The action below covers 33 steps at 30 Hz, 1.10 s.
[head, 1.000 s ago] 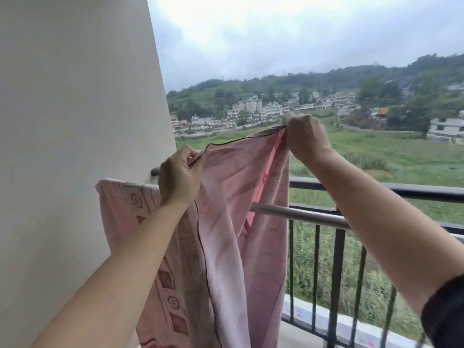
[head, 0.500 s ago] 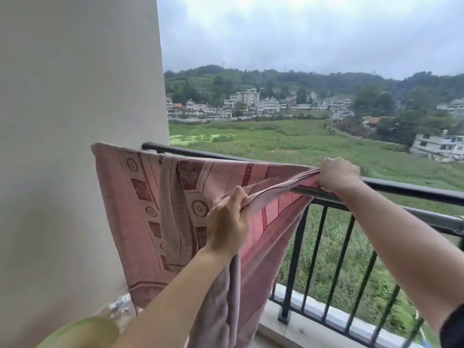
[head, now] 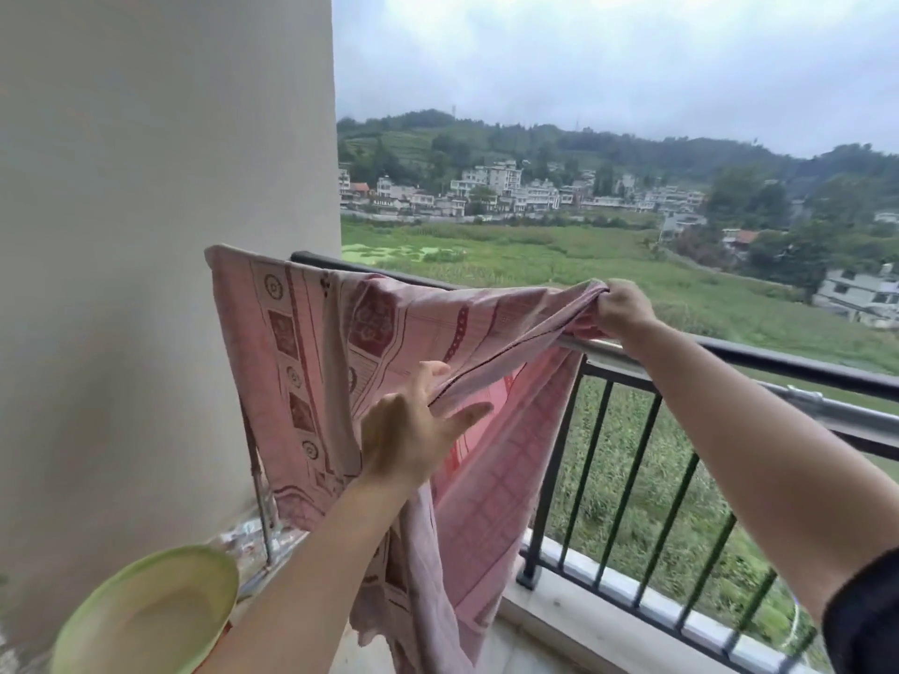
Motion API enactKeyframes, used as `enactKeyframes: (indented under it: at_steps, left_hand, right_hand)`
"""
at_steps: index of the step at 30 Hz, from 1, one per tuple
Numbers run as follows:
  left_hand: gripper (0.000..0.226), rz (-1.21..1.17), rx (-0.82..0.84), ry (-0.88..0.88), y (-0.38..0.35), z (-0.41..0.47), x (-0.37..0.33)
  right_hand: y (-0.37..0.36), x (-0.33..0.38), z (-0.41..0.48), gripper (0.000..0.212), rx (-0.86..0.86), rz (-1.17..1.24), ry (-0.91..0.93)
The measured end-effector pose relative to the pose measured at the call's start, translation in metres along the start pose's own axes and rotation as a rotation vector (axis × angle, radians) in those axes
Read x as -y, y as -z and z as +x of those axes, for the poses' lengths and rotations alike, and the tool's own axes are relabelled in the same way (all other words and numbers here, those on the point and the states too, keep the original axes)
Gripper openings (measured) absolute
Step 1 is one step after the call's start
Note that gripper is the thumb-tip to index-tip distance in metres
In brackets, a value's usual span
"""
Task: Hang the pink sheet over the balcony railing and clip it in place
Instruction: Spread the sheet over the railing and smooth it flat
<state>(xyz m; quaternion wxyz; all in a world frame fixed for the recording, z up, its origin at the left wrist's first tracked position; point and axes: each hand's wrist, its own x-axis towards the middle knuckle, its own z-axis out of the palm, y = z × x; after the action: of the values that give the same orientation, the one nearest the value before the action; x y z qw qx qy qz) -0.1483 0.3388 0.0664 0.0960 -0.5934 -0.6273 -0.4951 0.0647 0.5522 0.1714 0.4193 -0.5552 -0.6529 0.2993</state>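
The pink patterned sheet (head: 311, 342) is draped over the balcony railing (head: 778, 362) next to the wall, with a long part hanging down inside. My right hand (head: 625, 306) grips a bunched edge of the sheet at the rail top. My left hand (head: 413, 430) is lower, in front of the hanging cloth, fingers spread, with the hem running across its fingertips. No clip is visible.
A plain wall (head: 146, 235) stands at the left. A pale green basin (head: 146, 620) sits at the lower left by the wall. A metal pipe (head: 827, 411) runs just inside the black railing. Beyond the bars lie a green field and distant houses.
My left hand has opened its fingers and loosened its hold on the hem. My right hand has pulled the sheet's edge further right along the rail. The view has tilted down and left.
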Motion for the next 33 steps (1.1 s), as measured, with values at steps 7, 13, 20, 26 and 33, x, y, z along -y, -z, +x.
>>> enactKeyframes:
  at_steps: [7,13,20,26,33]
  left_hand:
    - [0.020,0.201,0.101,0.045,-0.044,0.016,-0.043]
    - [0.026,0.132,0.191,0.064,-0.107,0.031,-0.110]
    - [0.035,-0.338,0.058,0.357,-0.138,0.063,-0.176]
    - [0.042,-0.434,-0.198,0.159,-0.130,0.085,-0.205]
    - [0.034,-0.468,-0.262,-0.065,-0.161,0.057,-0.235]
  right_hand:
    - [0.034,-0.018,-0.013,0.019,0.042,0.118,0.167]
    - [0.077,-0.009,-0.033,0.042,0.194,0.514,0.156]
    - [0.102,-0.035,0.012,0.014,0.213,1.045,-0.304]
    - [0.051,-0.051,0.053,0.033,0.463,0.780,-0.426]
    - [0.129,-0.020,0.041,0.045,-0.194,0.538,0.298]
